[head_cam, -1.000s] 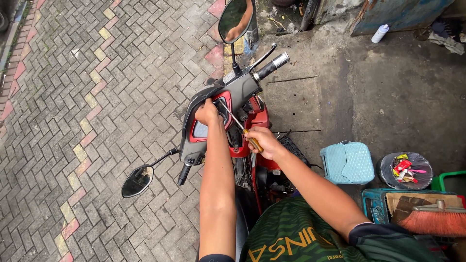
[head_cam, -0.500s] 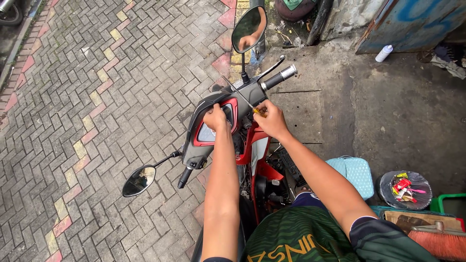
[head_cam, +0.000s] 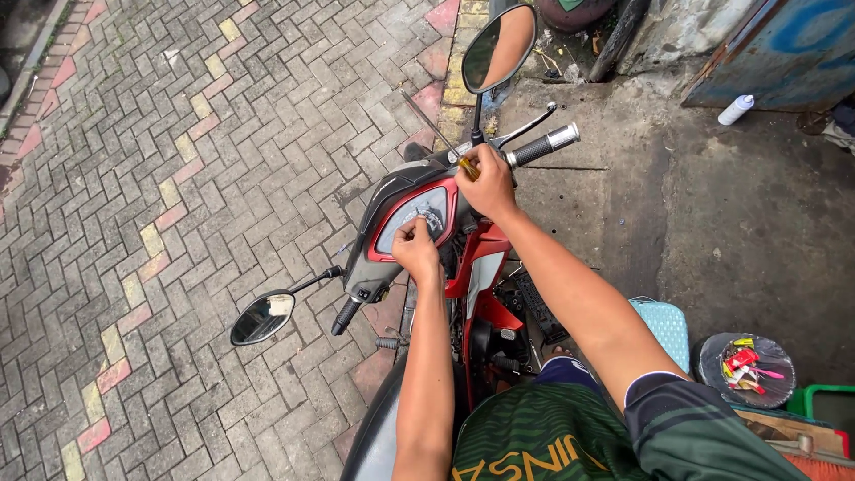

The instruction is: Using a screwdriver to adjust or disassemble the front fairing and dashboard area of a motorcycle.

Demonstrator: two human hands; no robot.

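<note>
A red and black scooter stands below me on brick paving, its handlebar turned. My left hand [head_cam: 416, 246] rests on the instrument panel [head_cam: 411, 216] in the middle of the handlebar, fingers curled against it. My right hand [head_cam: 485, 182] is closed around a yellow-handled screwdriver [head_cam: 468, 166] whose long thin shaft points up and left past the panel. This hand sits just left of the right handlebar grip [head_cam: 541, 145] and below the right mirror [head_cam: 499, 46].
The left mirror [head_cam: 262, 317] sticks out over the herringbone paving. At my right are a light blue plastic stool [head_cam: 666, 324], a round dark container with colourful small parts [head_cam: 745, 361], a green crate [head_cam: 828, 401] and a white bottle [head_cam: 736, 109] by a blue metal wall.
My right hand has risen from the red front body up to the handlebar near the right grip. My left hand stayed on the instrument panel. The view shifted closer to the handlebar.
</note>
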